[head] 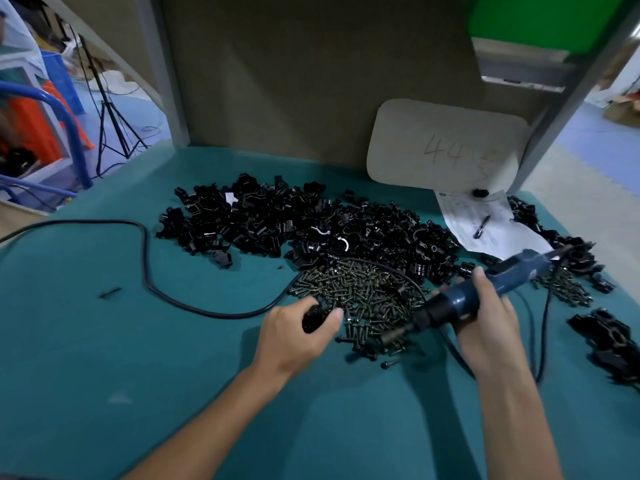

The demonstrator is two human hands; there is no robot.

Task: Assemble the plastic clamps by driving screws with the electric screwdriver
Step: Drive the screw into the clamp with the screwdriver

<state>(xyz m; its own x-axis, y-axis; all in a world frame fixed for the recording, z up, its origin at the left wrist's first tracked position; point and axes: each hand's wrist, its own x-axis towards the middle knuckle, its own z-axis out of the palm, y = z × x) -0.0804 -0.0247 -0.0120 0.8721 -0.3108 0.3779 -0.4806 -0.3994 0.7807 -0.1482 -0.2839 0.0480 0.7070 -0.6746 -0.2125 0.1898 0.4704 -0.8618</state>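
My left hand [298,336] grips a black plastic clamp [314,317] at the near left edge of the heap of dark screws [360,292]. My right hand [485,313] holds the blue electric screwdriver [512,275] around its body, its black tip [398,332] pointing left and down into the screws. A large heap of black clamp parts [311,223] lies behind the screws. A smaller group of black clamps [606,337] sits at the right edge of the green table [104,358].
A black power cable [147,265] loops across the table's left half. A small black bit [110,292] lies alone at the left. A sheet of paper [491,223] with a pen and a beige board [446,147] stand at the back right.
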